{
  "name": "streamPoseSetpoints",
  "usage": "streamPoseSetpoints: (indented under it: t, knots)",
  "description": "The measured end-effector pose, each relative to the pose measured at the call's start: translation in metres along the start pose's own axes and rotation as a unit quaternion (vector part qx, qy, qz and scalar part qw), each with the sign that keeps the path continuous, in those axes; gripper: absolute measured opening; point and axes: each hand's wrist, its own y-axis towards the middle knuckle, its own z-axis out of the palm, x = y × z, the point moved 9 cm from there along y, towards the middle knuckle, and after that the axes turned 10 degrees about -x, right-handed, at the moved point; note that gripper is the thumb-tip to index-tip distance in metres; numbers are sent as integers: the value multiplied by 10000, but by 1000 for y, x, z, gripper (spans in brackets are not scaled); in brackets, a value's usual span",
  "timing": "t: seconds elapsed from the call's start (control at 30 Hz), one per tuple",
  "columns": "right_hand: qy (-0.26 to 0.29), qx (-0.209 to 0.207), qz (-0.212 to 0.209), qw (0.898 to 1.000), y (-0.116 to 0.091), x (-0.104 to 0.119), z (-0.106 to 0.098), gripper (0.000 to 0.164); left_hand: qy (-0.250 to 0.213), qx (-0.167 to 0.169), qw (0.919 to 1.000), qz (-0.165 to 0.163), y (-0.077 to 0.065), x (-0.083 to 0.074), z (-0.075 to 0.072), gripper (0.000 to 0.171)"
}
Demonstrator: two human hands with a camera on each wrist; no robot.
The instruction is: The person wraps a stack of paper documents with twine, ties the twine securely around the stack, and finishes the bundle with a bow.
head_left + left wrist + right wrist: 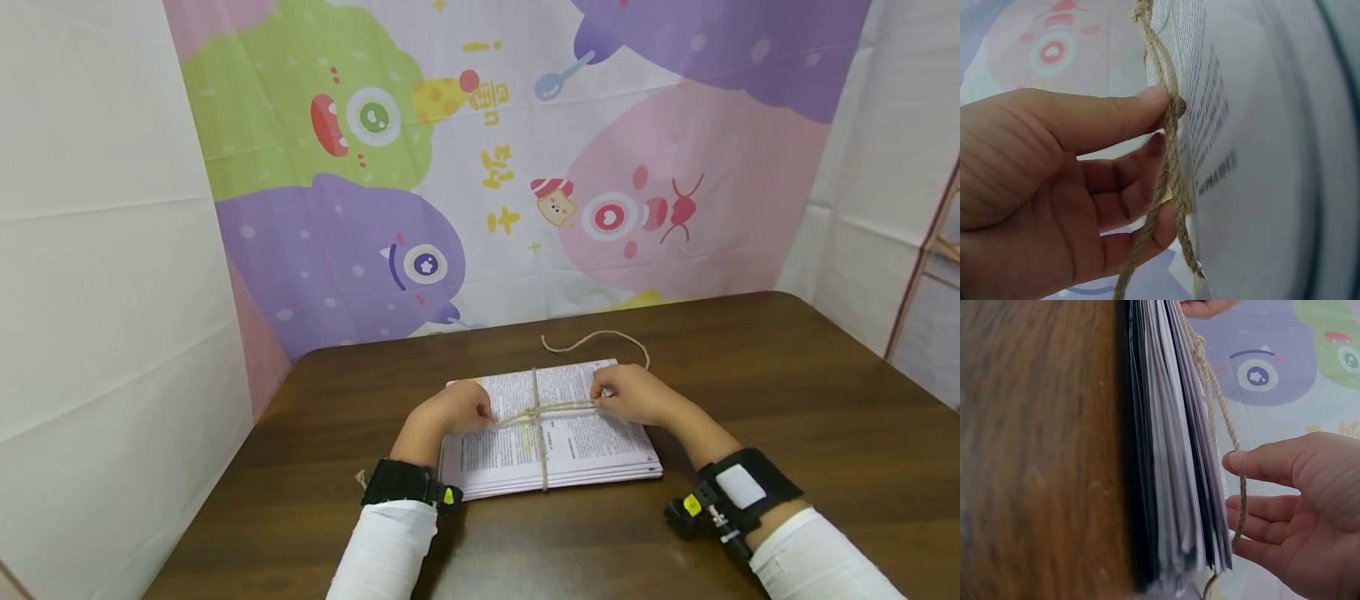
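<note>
A stack of printed papers lies on the table, with jute twine crossing it both ways and meeting near the middle of the top sheet. On the left, my left hand pinches the twine between thumb and fingers. Two strands of twine run past that thumb in the left wrist view. My right hand pinches another length over the stack's right part. In the right wrist view this twine passes under the thumb beside the paper edges. Some fingertips are hidden.
A loose twine tail curves over the brown table behind the stack. Another frayed twine end shows beside the left wrist strap. A cartoon-printed cloth hangs beyond the far edge.
</note>
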Motion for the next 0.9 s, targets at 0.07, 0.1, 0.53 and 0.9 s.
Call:
streamPoseSetpoints:
  t: [0.07,0.1,0.53,0.9]
  knots:
    - [18,91,28,10000,-1,0,1,14,-4,29,10000,20,-1,-1,0,13]
    - [24,134,35,9999,-2,0,2,14,-16,30,10000,20,-1,-2,0,12]
    - [69,152,34,9999,-1,0,-1,13,143,-855,9961,-150,-1,-1,-30,14]
    - [52,153,428,9990,2,-4,-15,17,-3473,-1164,9208,-1343,5,12,-25,36]
